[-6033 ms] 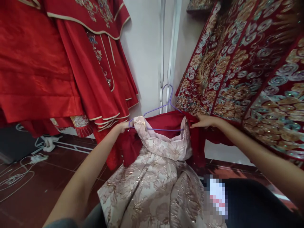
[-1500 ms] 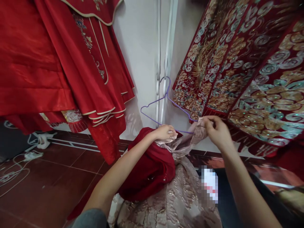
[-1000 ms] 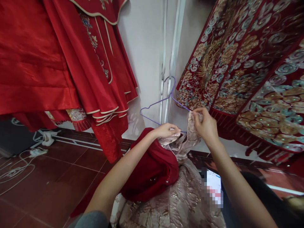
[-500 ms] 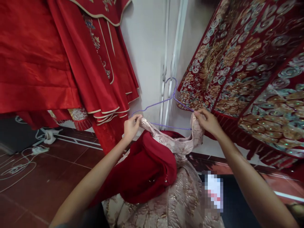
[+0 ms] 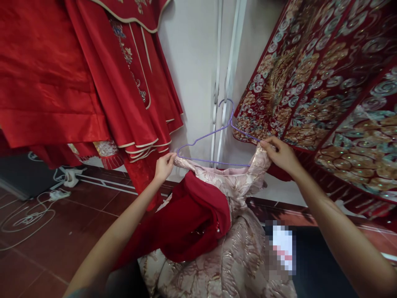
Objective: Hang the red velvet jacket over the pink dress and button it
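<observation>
A pale pink brocade dress [image 5: 229, 256] hangs from a thin purple wire hanger [image 5: 214, 136] in front of a white wall. My left hand [image 5: 163, 166] is closed, pinching the dress's left shoulder at the hanger's left end. My right hand [image 5: 280, 155] is closed on the dress's right shoulder at the hanger's right end. A dark red garment [image 5: 194, 219] lies bunched over the front of the pink dress, below the neckline.
Red satin robes with cream trim [image 5: 77, 78] hang at the left. A heavily embroidered red and gold garment [image 5: 325, 82] hangs at the right. White rails [image 5: 228, 62] run up the wall. White cables [image 5: 27, 215] lie on the dark red tile floor.
Six seconds ago the dress sat on the hanger under the red garment. It then bunched at the hanger's right end; my hands have spread it back across the hanger, left hand moving left.
</observation>
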Available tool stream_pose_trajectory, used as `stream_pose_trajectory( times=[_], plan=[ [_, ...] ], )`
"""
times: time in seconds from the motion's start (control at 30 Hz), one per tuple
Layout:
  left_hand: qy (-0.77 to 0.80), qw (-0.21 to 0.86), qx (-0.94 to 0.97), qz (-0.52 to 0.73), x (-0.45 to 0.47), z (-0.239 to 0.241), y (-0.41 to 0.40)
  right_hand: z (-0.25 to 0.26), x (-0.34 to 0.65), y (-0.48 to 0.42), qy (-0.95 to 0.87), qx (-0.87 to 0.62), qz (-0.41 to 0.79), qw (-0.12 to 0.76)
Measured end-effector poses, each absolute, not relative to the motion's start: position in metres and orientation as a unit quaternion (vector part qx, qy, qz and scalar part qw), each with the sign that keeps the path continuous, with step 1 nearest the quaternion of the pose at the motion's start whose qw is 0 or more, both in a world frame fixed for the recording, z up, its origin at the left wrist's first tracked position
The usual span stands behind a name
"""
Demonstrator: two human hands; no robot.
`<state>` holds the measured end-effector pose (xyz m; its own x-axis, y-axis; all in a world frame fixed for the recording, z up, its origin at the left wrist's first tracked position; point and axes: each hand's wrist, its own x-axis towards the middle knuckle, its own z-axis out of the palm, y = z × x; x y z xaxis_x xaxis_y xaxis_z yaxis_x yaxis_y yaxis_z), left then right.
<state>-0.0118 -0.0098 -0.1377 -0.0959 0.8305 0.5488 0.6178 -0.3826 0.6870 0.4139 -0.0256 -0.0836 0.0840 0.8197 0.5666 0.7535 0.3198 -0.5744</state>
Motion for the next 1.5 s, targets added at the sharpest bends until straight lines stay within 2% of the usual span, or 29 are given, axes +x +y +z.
stream_pose_trajectory(
  times=[0.33,0.57,1.23,1.5],
  plan=[
    [0.511,0.150,0.650,0.542,-0.016,-0.151,-0.011,-0.085,0.415,-0.024,-0.680,-0.579,0.038,0.449],
    [0.487,0.178,0.641,0.566,-0.011,-0.142,-0.008,-0.085,0.416,-0.022,-0.684,-0.568,0.050,0.455],
    [0.496,0.191,0.647,0.547,-0.017,-0.145,-0.009,-0.085,0.420,-0.021,-0.690,-0.559,0.029,0.458],
    [0.476,0.110,0.704,0.515,0.008,-0.096,0.005,-0.076,0.408,-0.033,-0.705,-0.558,-0.011,0.438]
  ],
)
